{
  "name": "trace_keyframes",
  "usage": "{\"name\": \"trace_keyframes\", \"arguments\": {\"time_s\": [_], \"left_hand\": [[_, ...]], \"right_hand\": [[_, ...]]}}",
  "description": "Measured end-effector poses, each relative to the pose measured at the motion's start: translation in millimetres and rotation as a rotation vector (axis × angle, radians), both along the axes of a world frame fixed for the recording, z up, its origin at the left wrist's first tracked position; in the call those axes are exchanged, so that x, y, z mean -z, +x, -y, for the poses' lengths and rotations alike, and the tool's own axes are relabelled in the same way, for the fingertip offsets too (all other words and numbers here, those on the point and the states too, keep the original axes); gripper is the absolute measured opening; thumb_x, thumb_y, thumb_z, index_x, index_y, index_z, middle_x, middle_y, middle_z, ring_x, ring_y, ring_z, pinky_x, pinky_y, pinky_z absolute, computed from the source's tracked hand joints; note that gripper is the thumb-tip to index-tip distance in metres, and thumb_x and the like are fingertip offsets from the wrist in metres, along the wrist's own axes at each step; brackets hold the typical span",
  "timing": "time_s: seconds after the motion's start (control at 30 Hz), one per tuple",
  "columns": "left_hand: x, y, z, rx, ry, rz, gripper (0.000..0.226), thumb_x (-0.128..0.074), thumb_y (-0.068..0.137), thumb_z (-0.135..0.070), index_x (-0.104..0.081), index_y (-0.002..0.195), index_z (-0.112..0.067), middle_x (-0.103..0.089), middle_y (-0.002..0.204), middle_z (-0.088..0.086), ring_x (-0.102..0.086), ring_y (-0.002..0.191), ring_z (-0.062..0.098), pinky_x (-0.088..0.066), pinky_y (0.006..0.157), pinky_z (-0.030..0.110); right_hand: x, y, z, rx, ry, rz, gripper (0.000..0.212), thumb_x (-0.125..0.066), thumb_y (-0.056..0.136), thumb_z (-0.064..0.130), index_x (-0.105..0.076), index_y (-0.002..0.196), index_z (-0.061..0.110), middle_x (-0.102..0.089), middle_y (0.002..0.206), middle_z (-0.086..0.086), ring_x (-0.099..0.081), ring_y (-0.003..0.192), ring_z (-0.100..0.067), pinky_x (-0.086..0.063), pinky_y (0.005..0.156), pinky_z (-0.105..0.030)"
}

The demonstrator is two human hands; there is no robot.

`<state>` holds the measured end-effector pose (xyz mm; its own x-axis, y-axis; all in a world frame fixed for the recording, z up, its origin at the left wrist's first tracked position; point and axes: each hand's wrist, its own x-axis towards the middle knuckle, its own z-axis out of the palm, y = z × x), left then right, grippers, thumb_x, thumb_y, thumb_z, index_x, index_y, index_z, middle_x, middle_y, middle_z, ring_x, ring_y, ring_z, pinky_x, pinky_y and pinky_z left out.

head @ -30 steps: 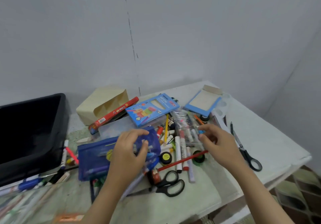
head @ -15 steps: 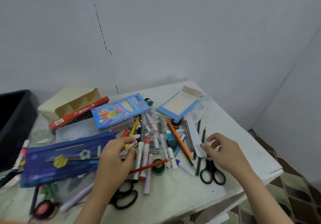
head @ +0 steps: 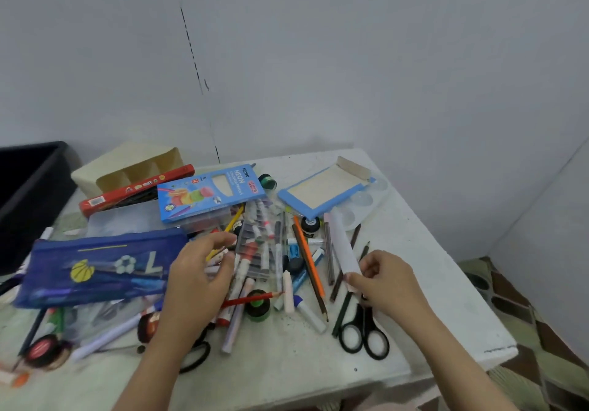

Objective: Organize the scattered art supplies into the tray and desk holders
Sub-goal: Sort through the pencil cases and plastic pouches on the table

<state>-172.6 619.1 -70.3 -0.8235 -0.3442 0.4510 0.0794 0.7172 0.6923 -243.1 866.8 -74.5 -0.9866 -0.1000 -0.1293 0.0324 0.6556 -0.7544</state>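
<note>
The navy pouch (head: 63,286) bears a yellow shell and white football; the scissors (head: 363,327) are black-handled.

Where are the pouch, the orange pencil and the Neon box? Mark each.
Pouch (head: 95,283): head view, middle of its blue front.
Orange pencil (head: 309,257): head view, middle of the shaft.
Neon box (head: 204,200): head view, printed top face.
</note>
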Motion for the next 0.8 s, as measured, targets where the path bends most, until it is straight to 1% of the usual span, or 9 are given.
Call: {"name": "trace_keyframes", "arguments": {"time_s": [0.07,0.17,0.27,0.37,0.47,0.53,0.6,0.7,0.8], "left_hand": [[-1.8,-4.1,-13.6,0.041,0.067,-0.002,0.034,-0.064,0.083,0.000,-0.059,0.100,-0.029,-0.059,0.097,-0.022,-0.055,0.094,-0.010,-0.041,0.076,0.004],[-8.5,-9.3,-36.7,0.159,0.316,0.068,0.037,-0.059,0.087,0.000,-0.059,0.105,-0.032,-0.064,0.103,-0.011,-0.060,0.095,-0.001,-0.047,0.080,0.011],[-15.5,-16.9,-60.0,0.234,0.666,0.151,0.036,-0.059,0.088,-0.008,-0.055,0.117,-0.029,-0.063,0.115,-0.008,-0.063,0.100,0.003,-0.052,0.084,0.020],[-19.6,-26.5,-78.8,0.302,1.160,0.272,0.044,-0.058,0.087,-0.026,-0.049,0.129,-0.016,-0.063,0.121,0.005,-0.065,0.105,0.016,-0.053,0.089,0.030],[-21.4,-29.9,-88.1,0.406,1.506,0.296,0.044,-0.054,0.089,-0.027,-0.050,0.126,-0.003,-0.064,0.119,0.017,-0.062,0.110,0.027,-0.051,0.093,0.039],[-21.9,-30.8,-86.9,0.380,1.570,0.263,0.036,-0.043,0.095,-0.021,-0.053,0.124,-0.002,-0.066,0.115,0.015,-0.063,0.108,0.025,-0.051,0.092,0.038],[-22.4,-31.3,-80.6,0.324,1.630,0.201,0.033,-0.034,0.100,-0.018,-0.055,0.121,-0.003,-0.068,0.112,0.016,-0.066,0.103,0.025,-0.054,0.087,0.037],[-22.8,-28.5,-64.7,0.236,1.658,0.131,0.031,-0.033,0.100,-0.015,-0.058,0.115,-0.004,-0.069,0.107,0.017,-0.068,0.096,0.026,-0.055,0.082,0.039],[-19.9,-23.2,-50.2,0.186,1.655,0.124,0.030,-0.034,0.099,-0.011,-0.058,0.115,-0.004,-0.069,0.109,0.017,-0.068,0.097,0.027,-0.054,0.083,0.042]], "right_hand": [[-3.8,-2.8,-3.7,0.057,-0.131,0.022,0.013,-0.070,0.082,0.012,-0.058,0.081,0.009,-0.059,0.066,-0.001,-0.053,0.041,0.004,-0.038,0.042,-0.007],[-12.6,-0.9,-9.8,0.119,-0.267,-0.082,0.024,-0.069,0.082,0.011,-0.053,0.100,0.018,-0.061,0.067,-0.003,-0.051,0.047,0.005,-0.037,0.047,-0.006],[-25.5,11.9,-7.5,0.168,-0.454,-0.192,0.033,-0.067,0.084,0.011,-0.048,0.107,0.024,-0.064,0.071,-0.009,-0.049,0.049,0.000,-0.038,0.049,-0.006],[-31.6,26.0,2.5,0.024,-0.540,-0.195,0.033,-0.069,0.082,0.010,-0.050,0.103,0.027,-0.066,0.066,-0.005,-0.046,0.048,-0.002,-0.041,0.048,-0.013],[-28.5,31.7,14.5,-0.234,-0.489,-0.140,0.031,-0.072,0.079,0.012,-0.053,0.098,0.027,-0.066,0.061,0.000,-0.048,0.049,-0.005,-0.045,0.053,-0.020],[-24.6,28.1,18.9,-0.266,-0.439,-0.147,0.025,-0.071,0.081,0.018,-0.054,0.096,0.029,-0.066,0.061,0.001,-0.052,0.050,-0.004,-0.047,0.055,-0.020],[-16.1,18.0,19.2,-0.178,-0.342,-0.225,0.018,-0.067,0.085,0.027,-0.052,0.095,0.030,-0.064,0.064,0.005,-0.053,0.051,-0.004,-0.042,0.055,-0.017],[-2.3,2.3,16.0,-0.170,0.031,-0.292,0.030,-0.060,0.087,0.040,-0.041,0.108,0.031,-0.060,0.078,0.011,-0.054,0.067,-0.004,-0.038,0.057,-0.018],[1.9,-3.7,16.5,-0.191,0.085,-0.211,0.035,-0.059,0.087,0.035,-0.039,0.115,0.028,-0.064,0.075,0.009,-0.055,0.071,-0.003,-0.042,0.060,-0.020]]}}
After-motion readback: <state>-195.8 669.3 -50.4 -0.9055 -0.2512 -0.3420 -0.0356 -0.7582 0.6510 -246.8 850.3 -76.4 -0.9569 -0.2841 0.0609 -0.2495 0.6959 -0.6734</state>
